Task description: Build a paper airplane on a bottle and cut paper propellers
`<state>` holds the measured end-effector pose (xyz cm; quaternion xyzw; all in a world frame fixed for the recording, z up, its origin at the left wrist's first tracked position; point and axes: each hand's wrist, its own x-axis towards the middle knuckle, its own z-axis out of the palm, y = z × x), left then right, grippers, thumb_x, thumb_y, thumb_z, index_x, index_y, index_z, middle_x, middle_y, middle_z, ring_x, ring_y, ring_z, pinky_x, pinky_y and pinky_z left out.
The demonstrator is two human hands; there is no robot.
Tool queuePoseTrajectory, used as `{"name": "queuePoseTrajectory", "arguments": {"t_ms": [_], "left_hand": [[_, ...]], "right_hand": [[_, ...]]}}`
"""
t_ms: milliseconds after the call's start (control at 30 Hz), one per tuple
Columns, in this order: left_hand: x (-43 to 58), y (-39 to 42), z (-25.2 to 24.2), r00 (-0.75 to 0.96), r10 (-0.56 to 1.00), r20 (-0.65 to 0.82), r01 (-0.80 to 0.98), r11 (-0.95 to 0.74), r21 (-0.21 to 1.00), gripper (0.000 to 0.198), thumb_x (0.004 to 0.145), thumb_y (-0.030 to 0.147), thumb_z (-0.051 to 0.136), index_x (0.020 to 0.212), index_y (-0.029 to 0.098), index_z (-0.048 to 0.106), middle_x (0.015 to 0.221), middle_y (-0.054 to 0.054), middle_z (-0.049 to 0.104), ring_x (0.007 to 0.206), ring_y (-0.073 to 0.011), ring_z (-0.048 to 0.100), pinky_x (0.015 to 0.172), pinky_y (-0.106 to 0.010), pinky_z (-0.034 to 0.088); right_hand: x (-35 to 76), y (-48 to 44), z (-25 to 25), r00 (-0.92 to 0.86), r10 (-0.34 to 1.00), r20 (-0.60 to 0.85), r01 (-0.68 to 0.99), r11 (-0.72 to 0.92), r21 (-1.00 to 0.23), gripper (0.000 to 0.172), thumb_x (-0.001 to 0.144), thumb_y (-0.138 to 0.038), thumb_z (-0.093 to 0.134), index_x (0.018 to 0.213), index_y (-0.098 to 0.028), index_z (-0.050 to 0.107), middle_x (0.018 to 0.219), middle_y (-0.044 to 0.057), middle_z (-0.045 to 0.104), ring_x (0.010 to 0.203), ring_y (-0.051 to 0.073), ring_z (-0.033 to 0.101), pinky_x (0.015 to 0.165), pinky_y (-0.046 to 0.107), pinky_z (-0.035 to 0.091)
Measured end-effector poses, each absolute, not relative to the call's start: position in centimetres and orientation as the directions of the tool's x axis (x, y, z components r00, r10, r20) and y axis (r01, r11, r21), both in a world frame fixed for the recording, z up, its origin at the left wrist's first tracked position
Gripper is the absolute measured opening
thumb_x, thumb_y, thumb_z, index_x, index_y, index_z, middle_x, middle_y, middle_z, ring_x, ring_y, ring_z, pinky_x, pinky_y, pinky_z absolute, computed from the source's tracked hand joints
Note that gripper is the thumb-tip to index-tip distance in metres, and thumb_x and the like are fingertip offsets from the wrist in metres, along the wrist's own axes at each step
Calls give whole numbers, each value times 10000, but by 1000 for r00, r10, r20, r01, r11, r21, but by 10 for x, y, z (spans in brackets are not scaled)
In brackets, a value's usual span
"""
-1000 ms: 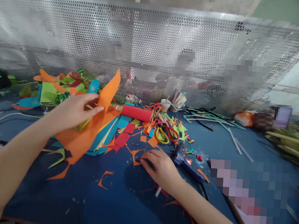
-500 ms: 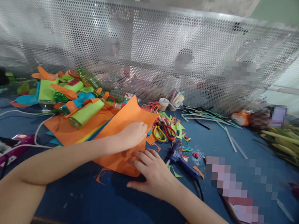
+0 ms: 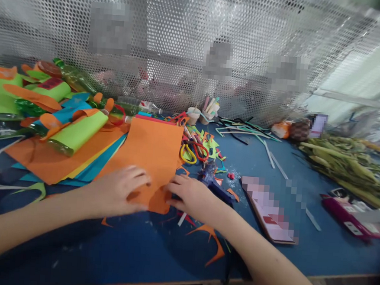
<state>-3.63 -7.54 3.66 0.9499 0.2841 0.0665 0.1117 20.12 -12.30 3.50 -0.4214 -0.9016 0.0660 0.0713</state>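
Note:
An orange paper sheet (image 3: 150,152) lies flat on the blue table (image 3: 137,251), in front of me. My left hand (image 3: 118,191) rests on its near left corner, fingers laid loosely on the paper. My right hand (image 3: 191,197) touches the sheet's near right edge with its fingers lightly curled on the table. Just right of that hand lies a blue glue gun (image 3: 211,181). Scissors with yellow and red handles (image 3: 192,151) lie beyond the sheet's right side.
A heap of orange, green and blue paper and wrapped bottles (image 3: 64,125) fills the left. Paper scraps (image 3: 213,246) litter the near table. Cups of sticks (image 3: 201,113) stand by the perforated metal screen (image 3: 184,42). Green stalks (image 3: 347,166) lie at right.
My left hand carried the orange sheet from the left pile and laid it flat in front of me. My right hand came to its near edge. The view swung right.

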Motion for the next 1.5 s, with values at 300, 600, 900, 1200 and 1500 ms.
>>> {"name": "queuePoseTrajectory", "arguments": {"t_ms": [300, 600, 900, 1200, 1500], "left_hand": [[-50, -82, 20, 870, 475, 133, 450, -875, 177, 249, 887, 339, 445, 1060, 203, 562, 1062, -84, 563, 956, -204, 531, 813, -325, 449], [-53, -88, 4, 891, 322, 319, 355, -933, -50, 225, 881, 316, 472, 916, 155, 626, 882, -77, 643, 853, -228, 586, 705, -340, 492], [-60, -83, 10, 840, 451, 301, 416, -892, 175, 279, 924, 244, 378, 961, 172, 645, 889, -62, 663, 798, -163, 606, 698, -277, 485], [-74, -74, 27, 804, 594, 29, 525, -733, 433, 210, 878, 317, 478, 866, 209, 657, 835, -15, 653, 824, -151, 577, 734, -271, 424], [-82, -58, 29, 662, 740, -124, 674, -514, 530, 210, 820, 350, 539, 918, 200, 648, 922, -30, 684, 827, -170, 618, 720, -268, 435]], "right_hand": [[191, -127, 32, -614, 777, 137, 741, 628, -239, 464, 744, -553, 589, 1029, -188, 591, 981, 59, 603, 927, 203, 524, 819, 349, 386], [190, -126, 35, -632, 757, 164, 741, 653, -157, 109, 825, -164, 470, 767, -179, 561, 731, 8, 598, 721, 134, 533, 684, 261, 372], [205, -121, 39, -588, 806, 59, 741, 567, -358, 109, 806, -288, 588, 819, -183, 566, 787, 11, 609, 727, 133, 551, 641, 240, 400], [196, -115, 22, -450, 890, 79, 812, 444, -378, 163, 858, -293, 526, 775, -192, 625, 737, 22, 618, 715, 150, 573, 631, 260, 423], [194, -108, 6, -269, 960, 79, 907, 280, -315, 266, 856, -371, 509, 652, -202, 534, 638, 9, 588, 599, 154, 562, 535, 259, 384]]}}
